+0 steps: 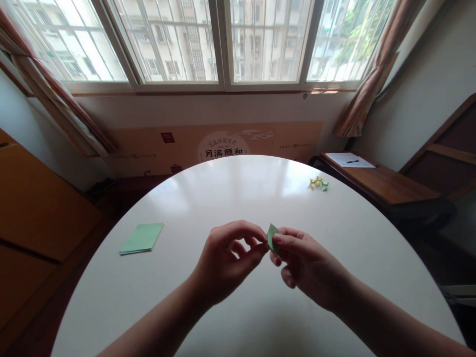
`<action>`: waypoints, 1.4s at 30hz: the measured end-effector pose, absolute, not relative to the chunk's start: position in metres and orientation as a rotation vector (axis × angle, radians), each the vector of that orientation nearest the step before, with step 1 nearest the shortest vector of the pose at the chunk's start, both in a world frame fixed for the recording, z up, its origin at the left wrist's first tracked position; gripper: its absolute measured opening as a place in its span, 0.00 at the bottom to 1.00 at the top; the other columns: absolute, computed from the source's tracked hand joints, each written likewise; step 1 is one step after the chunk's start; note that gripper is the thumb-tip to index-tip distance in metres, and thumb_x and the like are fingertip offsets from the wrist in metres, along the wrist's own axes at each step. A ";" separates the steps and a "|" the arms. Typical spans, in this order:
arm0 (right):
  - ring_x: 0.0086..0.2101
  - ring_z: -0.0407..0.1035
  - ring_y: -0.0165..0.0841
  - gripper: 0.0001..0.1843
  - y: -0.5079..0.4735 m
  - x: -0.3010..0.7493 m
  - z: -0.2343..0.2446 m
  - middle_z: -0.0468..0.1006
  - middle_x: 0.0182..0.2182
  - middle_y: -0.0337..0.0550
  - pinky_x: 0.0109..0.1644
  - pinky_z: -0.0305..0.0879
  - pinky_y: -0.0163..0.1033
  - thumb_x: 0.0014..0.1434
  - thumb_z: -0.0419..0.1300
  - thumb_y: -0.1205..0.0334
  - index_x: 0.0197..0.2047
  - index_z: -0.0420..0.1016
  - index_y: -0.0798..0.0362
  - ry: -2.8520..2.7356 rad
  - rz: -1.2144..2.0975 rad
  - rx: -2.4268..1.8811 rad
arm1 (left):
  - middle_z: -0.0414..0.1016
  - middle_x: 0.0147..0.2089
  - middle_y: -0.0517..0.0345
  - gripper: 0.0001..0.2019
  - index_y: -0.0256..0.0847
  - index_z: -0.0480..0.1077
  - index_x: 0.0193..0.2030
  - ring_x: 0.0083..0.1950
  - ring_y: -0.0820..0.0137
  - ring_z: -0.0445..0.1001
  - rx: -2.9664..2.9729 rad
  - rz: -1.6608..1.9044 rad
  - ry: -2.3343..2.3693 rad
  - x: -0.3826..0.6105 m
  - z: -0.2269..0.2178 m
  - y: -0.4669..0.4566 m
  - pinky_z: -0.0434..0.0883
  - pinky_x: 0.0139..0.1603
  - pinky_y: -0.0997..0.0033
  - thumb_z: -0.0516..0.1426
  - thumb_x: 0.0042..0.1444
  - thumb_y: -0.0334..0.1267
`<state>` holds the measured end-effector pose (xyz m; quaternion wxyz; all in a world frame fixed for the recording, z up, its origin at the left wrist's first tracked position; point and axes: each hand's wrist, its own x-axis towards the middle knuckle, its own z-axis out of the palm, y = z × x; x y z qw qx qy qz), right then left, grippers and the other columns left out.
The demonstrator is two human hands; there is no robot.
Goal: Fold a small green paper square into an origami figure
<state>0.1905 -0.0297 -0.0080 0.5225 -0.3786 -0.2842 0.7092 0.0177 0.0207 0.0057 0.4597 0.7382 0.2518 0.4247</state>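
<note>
Fingers: left thumb and forefinger tips (260, 234) are closed narrow on the left edge of the paper; the right fingertips (279, 238) pinch its right side, and the other fingers curl loose
Paper: small green piece (271, 236), held upright between the two hands, above the near middle of the table and clear of its top
Left hand (226, 258): palm turned towards the right, just beside the other hand
Right hand (303, 265): knuckles up, wrist low over the table
Fold state: the piece looks already folded down to a small pointed shape; the creases are too small to read
Done, by my reading: a few little yellow and green folded shapes (318, 183) lie together at the far right, well apart from the hands
Left, by my reading: a stack of sheets (142, 238), green on top, lies flat at the near left, so more sheets seem unfolded
Table (238, 193): round, white, glossy
Desk (383, 181): wooden, to the far right, with a white sheet and pen (349, 159) on it
Beyond: a printed board (223, 146) against the wall under the window, curtains at both sides
</note>
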 end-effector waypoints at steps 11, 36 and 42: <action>0.27 0.65 0.31 0.11 -0.032 0.188 -0.015 0.72 0.25 0.39 0.19 0.63 0.28 0.52 0.72 0.55 0.29 0.79 0.52 -0.909 1.339 -1.033 | 0.78 0.35 0.51 0.03 0.36 0.76 0.34 0.30 0.71 0.73 1.824 1.050 0.671 0.020 0.003 0.021 0.71 0.18 0.79 0.64 0.56 0.33; 0.27 0.67 0.31 0.10 -0.035 0.190 -0.016 0.73 0.25 0.41 0.19 0.65 0.28 0.58 0.68 0.55 0.31 0.81 0.53 -1.005 1.364 -1.014 | 0.74 0.30 0.57 0.04 0.36 0.74 0.34 0.28 0.73 0.72 1.655 0.967 0.654 0.018 0.003 0.024 0.73 0.19 0.78 0.64 0.55 0.32; 0.26 0.67 0.29 0.11 -0.032 0.190 -0.021 0.73 0.24 0.39 0.18 0.65 0.27 0.57 0.69 0.54 0.30 0.81 0.53 -1.023 1.335 -1.006 | 0.74 0.31 0.59 0.08 0.37 0.70 0.35 0.29 0.73 0.72 1.517 0.954 0.670 0.020 0.000 0.024 0.73 0.20 0.80 0.66 0.54 0.33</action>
